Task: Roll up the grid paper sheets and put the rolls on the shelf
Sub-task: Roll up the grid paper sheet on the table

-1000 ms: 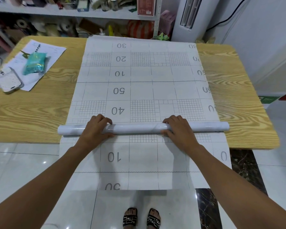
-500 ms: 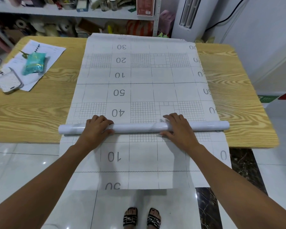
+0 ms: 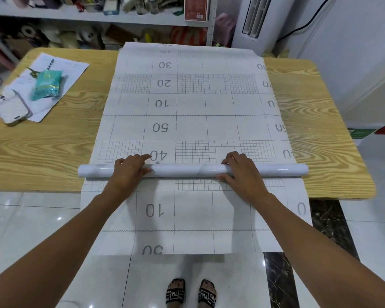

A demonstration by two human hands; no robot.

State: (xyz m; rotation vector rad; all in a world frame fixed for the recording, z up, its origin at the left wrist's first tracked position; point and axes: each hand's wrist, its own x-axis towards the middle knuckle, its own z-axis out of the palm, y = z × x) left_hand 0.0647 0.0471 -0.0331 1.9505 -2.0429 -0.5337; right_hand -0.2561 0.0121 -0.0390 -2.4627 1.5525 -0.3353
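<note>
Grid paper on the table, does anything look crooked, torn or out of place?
Nothing torn. The roll lies straight across the sheet, but the sheet's near end hangs off the table toward the floor.

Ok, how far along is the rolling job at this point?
Done, apparently: one tight roll lies across the table. In hand: the left hand and right hand both grip that roll. Left: a grid sheet lies flat under it, unrolled, hanging off the near table edge, and the roll is not on the shelf yet.
</note>
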